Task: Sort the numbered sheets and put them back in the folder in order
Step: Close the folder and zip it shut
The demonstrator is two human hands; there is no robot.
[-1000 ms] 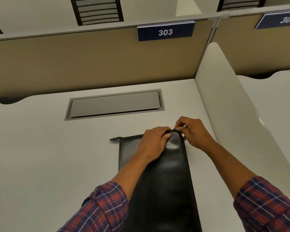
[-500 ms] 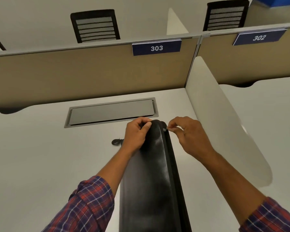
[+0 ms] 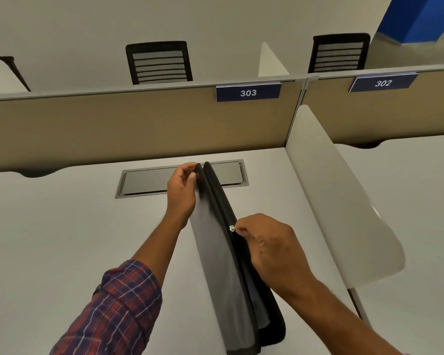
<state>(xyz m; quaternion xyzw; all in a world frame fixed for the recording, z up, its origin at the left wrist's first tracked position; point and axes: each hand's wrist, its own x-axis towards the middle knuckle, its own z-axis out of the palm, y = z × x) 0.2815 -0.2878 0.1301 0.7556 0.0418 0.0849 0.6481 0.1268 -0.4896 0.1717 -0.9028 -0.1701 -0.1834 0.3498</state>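
A black zippered folder (image 3: 217,242) stands on its edge on the white desk (image 3: 62,239), tilted up toward me. My left hand (image 3: 182,193) grips its far top corner. My right hand (image 3: 269,249) pinches the silver zipper pull (image 3: 232,228) about midway along the folder's upper edge. The far half of the zip is parted into two black lips. No numbered sheets show; the inside of the folder is hidden.
A grey cable hatch (image 3: 149,180) is set in the desk behind the folder. A tan partition (image 3: 113,129) with a "303" sign (image 3: 248,92) closes the back. A white side divider (image 3: 344,201) stands to the right. Black chairs (image 3: 159,62) sit beyond.
The folder went from lying flat to standing on edge. My right hand has drawn the zipper pull from the far corner toward me, parting the far part of the zip.
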